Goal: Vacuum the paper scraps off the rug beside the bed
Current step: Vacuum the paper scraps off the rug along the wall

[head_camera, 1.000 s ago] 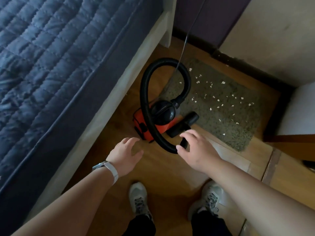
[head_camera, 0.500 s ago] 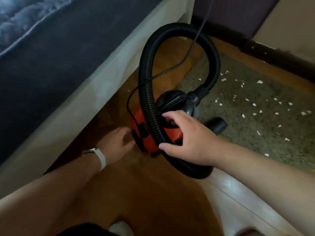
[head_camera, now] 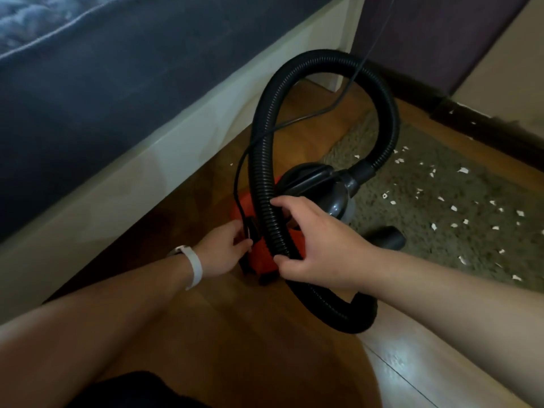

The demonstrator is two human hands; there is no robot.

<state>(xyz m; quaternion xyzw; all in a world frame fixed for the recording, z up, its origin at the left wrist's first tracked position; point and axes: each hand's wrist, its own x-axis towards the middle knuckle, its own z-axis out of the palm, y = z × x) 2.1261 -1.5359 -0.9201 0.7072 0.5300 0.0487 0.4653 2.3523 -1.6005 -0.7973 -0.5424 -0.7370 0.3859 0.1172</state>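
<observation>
Right hand: our right hand grips the black corrugated hose, index finger over it and thumb beneath.
Left hand: our left hand pinches a black fitting at the rear of the vacuum. Whether that is a switch or the cord entry, we cannot tell.
Vacuum: the small orange canister vacuum sits on the wooden floor between the bed frame and the rug, its front end at the rug's edge.
Scraps: white paper scraps lie scattered across the rug, so we judge nothing has been picked up yet.
Cord risk: the power cord drops across the hose loop and runs to the rear of the vacuum. If we lift the hose without freeing it, the cord could catch in the loop and jerk the canister.
Tipping risk: the hose arches high over a light-looking body, so a hard pull might drag or topple it onto the rug and scatter the scraps.
Nozzle risk: the nozzle lies on the rug's edge with neither hand on it. If we start the suction now, it may latch onto the pile.
Exhaust risk: the canister sits close to the scraps, so its outflow could blow them under the bed.
</observation>
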